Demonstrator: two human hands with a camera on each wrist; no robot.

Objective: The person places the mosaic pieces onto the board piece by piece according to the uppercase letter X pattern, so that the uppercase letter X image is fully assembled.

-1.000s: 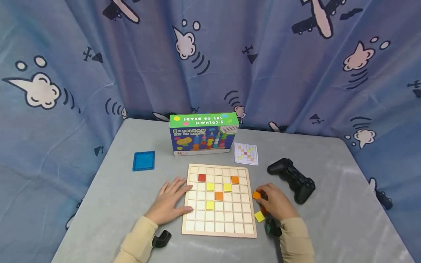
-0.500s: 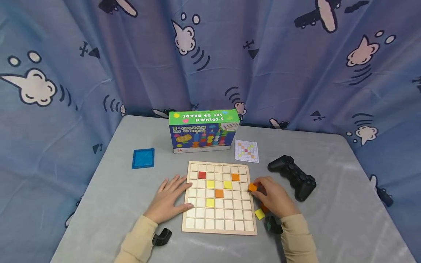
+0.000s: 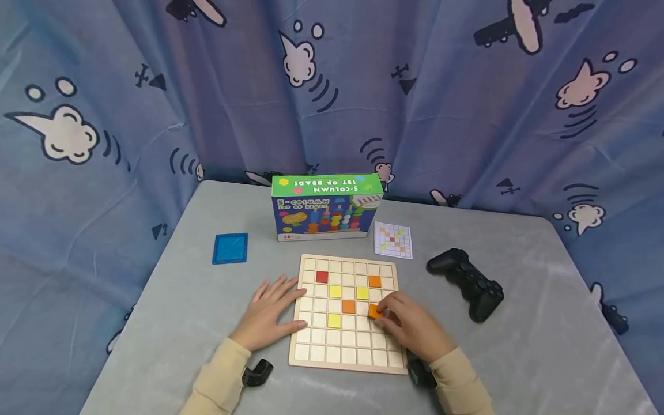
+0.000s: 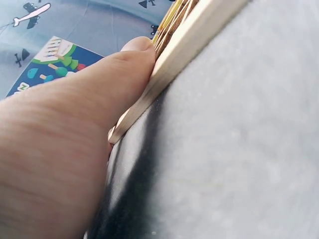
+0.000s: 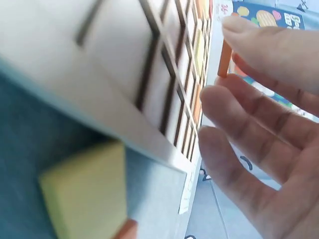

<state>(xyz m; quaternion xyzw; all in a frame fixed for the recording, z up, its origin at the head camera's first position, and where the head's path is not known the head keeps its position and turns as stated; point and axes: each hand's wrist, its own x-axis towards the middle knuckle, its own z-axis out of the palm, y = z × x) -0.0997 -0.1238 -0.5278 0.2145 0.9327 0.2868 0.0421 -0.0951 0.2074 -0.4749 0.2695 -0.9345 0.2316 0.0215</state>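
Note:
A wooden grid board [image 3: 333, 365] lies on the table, with a red tile [image 3: 321, 277], two orange tiles and three yellow tiles set in its cells. My right hand [image 3: 415, 327] pinches another orange tile [image 3: 374, 312] between thumb and fingertips, over the right part of the grid. In the right wrist view this pinched tile [image 5: 225, 59] is seen nearly edge-on. My left hand [image 3: 270, 317] lies spread at the board's left edge. The left wrist view shows the left thumb [image 4: 124, 69] touching the board's rim [image 4: 164, 74].
A yellow tile [image 5: 89, 189] and part of an orange one lie beside the board's right edge. Behind the board stand a bead-set box [image 3: 327, 219] and a pattern card [image 3: 392, 240]. A black game controller [image 3: 465, 282] lies right, a blue square tray [image 3: 230, 248] left.
My right hand has picked the orange tile up from beside the board and carried it left over the grid. My left hand has stayed at the board's edge. The head view has shifted slightly.

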